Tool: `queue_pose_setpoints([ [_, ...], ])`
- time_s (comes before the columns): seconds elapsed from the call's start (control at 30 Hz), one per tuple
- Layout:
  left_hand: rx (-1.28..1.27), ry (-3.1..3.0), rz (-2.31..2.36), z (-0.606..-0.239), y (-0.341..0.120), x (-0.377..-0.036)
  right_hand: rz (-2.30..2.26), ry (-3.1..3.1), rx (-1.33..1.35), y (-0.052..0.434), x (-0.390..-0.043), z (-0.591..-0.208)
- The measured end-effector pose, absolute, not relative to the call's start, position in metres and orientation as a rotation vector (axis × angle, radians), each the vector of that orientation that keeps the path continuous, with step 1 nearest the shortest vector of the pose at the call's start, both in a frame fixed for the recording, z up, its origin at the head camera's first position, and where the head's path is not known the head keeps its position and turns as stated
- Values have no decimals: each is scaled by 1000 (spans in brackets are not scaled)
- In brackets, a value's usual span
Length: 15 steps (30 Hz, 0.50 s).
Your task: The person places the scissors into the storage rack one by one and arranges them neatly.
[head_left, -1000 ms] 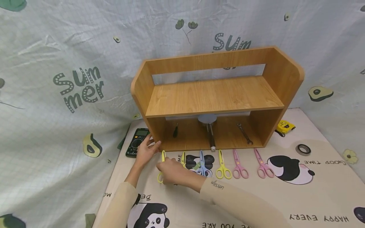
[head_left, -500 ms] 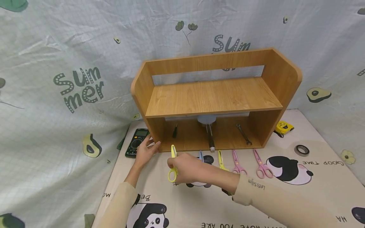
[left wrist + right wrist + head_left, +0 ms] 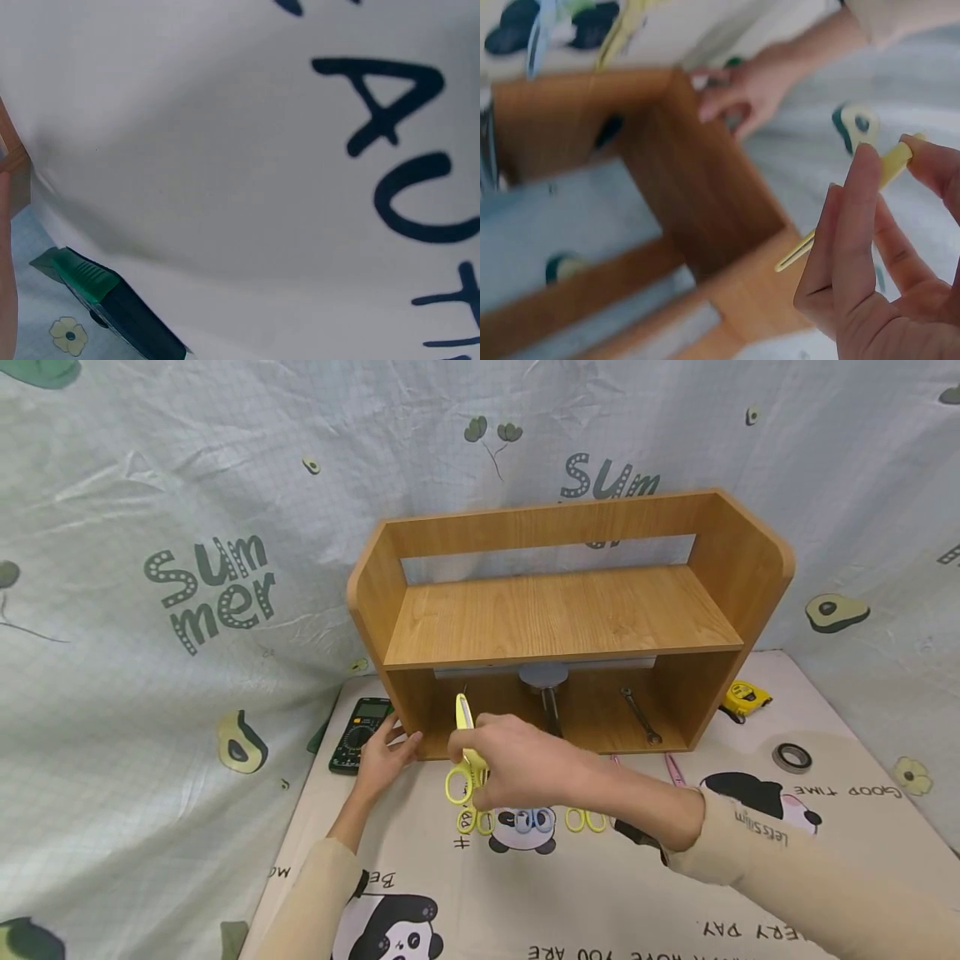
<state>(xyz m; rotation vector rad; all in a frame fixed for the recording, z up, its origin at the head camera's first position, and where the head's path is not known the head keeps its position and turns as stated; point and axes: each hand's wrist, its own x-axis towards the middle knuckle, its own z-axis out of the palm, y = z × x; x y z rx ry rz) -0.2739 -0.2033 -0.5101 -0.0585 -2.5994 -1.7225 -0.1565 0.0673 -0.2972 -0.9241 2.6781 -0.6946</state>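
Note:
In the head view my right hand [image 3: 525, 764] holds yellow scissors [image 3: 465, 714] up in front of the wooden shelf [image 3: 555, 618], blades pointing up. The right wrist view shows the thumb and fingers pinching these scissors [image 3: 894, 163], their tip showing past the fingers. At the shelf's lower left front corner, my left hand [image 3: 384, 758] rests against the side panel with bent fingers, beside a multimeter [image 3: 358, 737]. On the table below the right hand lie another yellow pair of scissors [image 3: 467, 820], blue scissors [image 3: 534, 820] and a further yellow pair [image 3: 585, 820], their blades hidden by the arm.
In the shelf's lower bay lie a silver-headed tool [image 3: 545, 677] with a long handle and a wrench [image 3: 640, 714]. A screwdriver is mostly hidden behind the right hand. Pink scissors [image 3: 674, 770] show past the forearm. A tape measure [image 3: 744, 697] and a tape roll [image 3: 792, 757] sit right.
My right hand has picked up the leftmost yellow scissors from the table and raised them rightward and up towards the shelf's lower bay. My left hand has stayed at the shelf corner.

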Motion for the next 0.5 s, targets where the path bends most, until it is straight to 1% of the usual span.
queue_pose_setpoints([
  [0.23,-83,-2594,-1728,-508,-204,-274,-587,2751,-957,69,-182,-247],
  [0.5,-91,-2593,-1710,-511,-204,-274,-458,2828,-901,57,-224,-212],
])
